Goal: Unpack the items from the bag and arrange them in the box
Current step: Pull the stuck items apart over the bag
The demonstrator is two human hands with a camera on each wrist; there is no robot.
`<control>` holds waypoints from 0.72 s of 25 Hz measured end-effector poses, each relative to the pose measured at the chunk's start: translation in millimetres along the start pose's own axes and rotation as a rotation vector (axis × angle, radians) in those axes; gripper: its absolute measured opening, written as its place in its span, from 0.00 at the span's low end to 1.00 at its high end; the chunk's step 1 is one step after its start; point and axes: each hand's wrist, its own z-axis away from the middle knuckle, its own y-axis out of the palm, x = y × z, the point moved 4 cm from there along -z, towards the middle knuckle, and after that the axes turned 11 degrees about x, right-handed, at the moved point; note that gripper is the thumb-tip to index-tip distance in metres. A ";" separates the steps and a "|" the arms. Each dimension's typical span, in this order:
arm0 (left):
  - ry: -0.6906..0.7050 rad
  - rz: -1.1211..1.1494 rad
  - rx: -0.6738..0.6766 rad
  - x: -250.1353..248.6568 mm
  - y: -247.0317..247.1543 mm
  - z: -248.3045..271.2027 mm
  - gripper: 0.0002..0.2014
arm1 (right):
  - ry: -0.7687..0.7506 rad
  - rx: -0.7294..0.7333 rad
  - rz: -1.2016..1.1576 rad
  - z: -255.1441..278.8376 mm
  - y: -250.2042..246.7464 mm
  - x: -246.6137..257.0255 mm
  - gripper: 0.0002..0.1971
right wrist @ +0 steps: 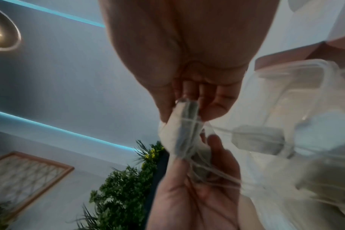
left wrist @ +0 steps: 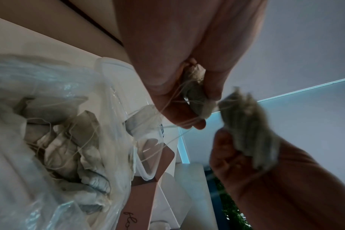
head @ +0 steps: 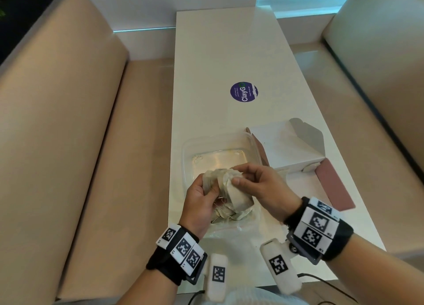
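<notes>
Both hands are raised over the open clear plastic bag (head: pixel 229 226), which holds several beige tea bags (head: pixel 226 214) with tangled strings. My left hand (head: pixel 207 187) grips a small bunch of tea bags (head: pixel 212 176). My right hand (head: pixel 238 175) pinches a flat stack of tea bags (head: pixel 236 195) between thumb and fingers. In the left wrist view the left hand (left wrist: pixel 195 109) grips its bunch (left wrist: pixel 196 91), with strings trailing down to the bag (left wrist: pixel 55 140). The right wrist view has the right hand's stack (right wrist: pixel 182 129) touching the left palm. The clear plastic box (head: pixel 219 154) lies just beyond the hands.
A white cardboard carton (head: pixel 286 148) with a pink flap (head: pixel 332 185) lies open to the right of the clear box. A round purple sticker (head: pixel 244 91) marks the middle of the white table (head: pixel 218 63). Beige benches flank the table on both sides.
</notes>
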 end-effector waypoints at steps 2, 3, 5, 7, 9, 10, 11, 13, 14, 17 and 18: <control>-0.004 -0.020 0.009 1.4 0.9 0.2 0.10 | 0.047 -0.050 0.049 -4.1 1.6 -10.2 0.13; -0.008 -0.023 0.011 2.1 0.9 0.7 0.12 | 0.053 -0.057 0.048 -5.4 2.8 -13.3 0.12; -0.025 0.006 0.005 2.6 0.8 1.7 0.14 | 0.042 -0.046 -0.004 -5.8 5.8 -14.5 0.06; -0.047 0.085 0.007 3.6 0.5 2.3 0.13 | 0.027 -0.042 -0.050 -3.6 5.1 -14.5 0.01; -0.049 0.135 0.005 3.2 -1.6 2.8 0.13 | 0.011 -0.035 -0.101 0.5 0.9 -15.4 0.01; -0.042 0.138 0.002 3.0 -3.3 2.9 0.11 | 0.001 -0.025 -0.103 3.7 -2.4 -15.8 0.03; -0.034 0.132 -0.005 2.3 -4.9 3.1 0.10 | -0.009 -0.011 -0.087 8.2 -5.7 -14.6 0.05; -0.028 0.095 -0.028 1.2 -8.2 3.7 0.09 | -0.041 0.031 -0.029 17.9 -11.0 -8.6 0.09; -0.026 0.081 -0.043 1.2 -10.5 3.8 0.09 | -0.061 0.047 0.003 23.2 -13.9 -3.9 0.10; -0.014 0.078 -0.076 -0.5 -15.0 2.1 0.08 | -0.122 0.123 0.016 39.3 -20.9 18.2 0.14; -0.005 0.072 -0.071 -1.0 -15.6 1.2 0.08 | -0.131 0.169 -0.017 43.5 -21.0 25.5 0.14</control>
